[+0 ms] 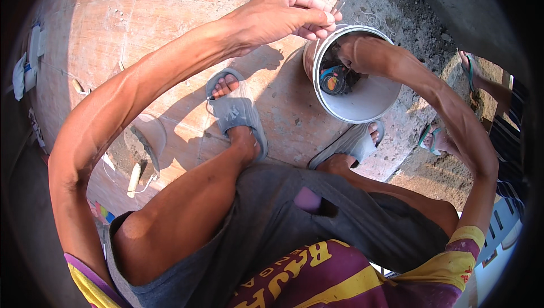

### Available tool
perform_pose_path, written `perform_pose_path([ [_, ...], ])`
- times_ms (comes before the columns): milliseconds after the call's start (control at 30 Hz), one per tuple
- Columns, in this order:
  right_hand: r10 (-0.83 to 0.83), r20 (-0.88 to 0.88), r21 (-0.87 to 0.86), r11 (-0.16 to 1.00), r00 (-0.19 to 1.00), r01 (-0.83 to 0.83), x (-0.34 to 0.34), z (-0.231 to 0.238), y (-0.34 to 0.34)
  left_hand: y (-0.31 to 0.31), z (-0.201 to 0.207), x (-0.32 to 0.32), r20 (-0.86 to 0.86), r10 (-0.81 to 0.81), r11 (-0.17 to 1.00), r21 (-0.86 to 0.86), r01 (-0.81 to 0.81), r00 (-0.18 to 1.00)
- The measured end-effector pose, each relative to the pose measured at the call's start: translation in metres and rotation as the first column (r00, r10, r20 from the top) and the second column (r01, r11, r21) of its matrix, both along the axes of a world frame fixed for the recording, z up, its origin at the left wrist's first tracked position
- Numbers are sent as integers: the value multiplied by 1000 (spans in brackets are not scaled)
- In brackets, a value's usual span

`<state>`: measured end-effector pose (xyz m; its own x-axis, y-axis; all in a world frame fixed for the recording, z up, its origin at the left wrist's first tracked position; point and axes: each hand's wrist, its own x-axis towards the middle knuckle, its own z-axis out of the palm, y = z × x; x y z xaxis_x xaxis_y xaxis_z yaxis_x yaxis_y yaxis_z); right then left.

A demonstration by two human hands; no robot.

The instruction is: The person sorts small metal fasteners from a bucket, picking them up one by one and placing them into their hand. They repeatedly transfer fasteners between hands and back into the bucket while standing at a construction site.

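My left hand (297, 16) is held above the far left rim of a white bucket (362, 107), its thumb and fingers pinched together. Thin nail-like metal pieces (339, 8) stick out past the fingertips. My right hand (362, 54) reaches down inside the bucket, and its fingers are hidden among dark contents. Beside that hand, a round black tape measure (332, 80) with blue and orange parts lies in the bucket. The bucket stands tilted toward me between my sandalled feet.
A loose tangle of thin wire (371, 21) lies beyond the bucket. To my left sits a container (157, 132) with grey material and a wooden-handled tool (134, 180). Another wooden handle (77, 86) lies farther left. At right, another person's sandalled foot (439, 140) stands on dirt.
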<state>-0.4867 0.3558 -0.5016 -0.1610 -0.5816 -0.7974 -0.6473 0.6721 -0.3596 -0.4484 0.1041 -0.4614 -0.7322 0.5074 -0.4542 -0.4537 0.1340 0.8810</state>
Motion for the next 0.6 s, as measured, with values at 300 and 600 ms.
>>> perform_pose_path([
  [300, -426, 748, -30, 744, 509, 667, -10, 61, 27, 7, 13, 6, 126, -40, 997, 68, 32, 991],
  [600, -496, 824, 92, 593, 274, 800, -15, 63, 39, 18, 14, 15, 271, -79, 992, 112, 50, 959],
])
